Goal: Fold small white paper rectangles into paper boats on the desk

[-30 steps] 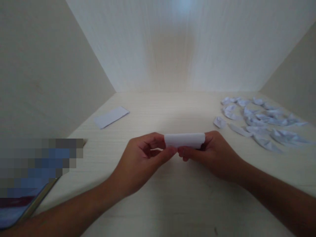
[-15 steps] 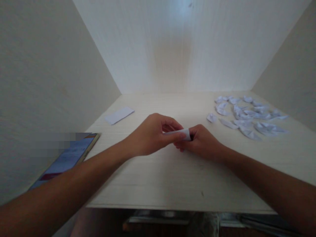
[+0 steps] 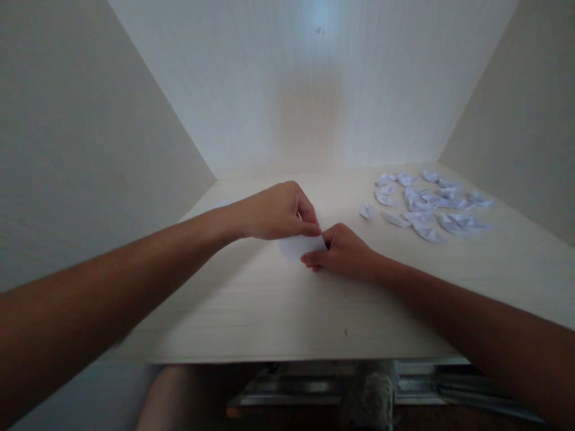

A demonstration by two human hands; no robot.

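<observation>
A small piece of white paper is held between my two hands over the middle of the table. My left hand pinches its upper right edge, thumb and fingertips together. From the right, my right hand grips the same paper, thumb on the near face and fingers behind it. Part of the paper is hidden by the fingers, so its exact folds cannot be made out.
Several folded white paper pieces, boat-like in shape, lie at the right back of the pale table. One small folded piece sits apart on their left. Walls enclose the table's back and sides.
My left hand has risen and turned over, its fingertips now at the paper's upper edge. More of the paper's face shows. The view has shifted, and my left arm now covers most of the other flat paper.
</observation>
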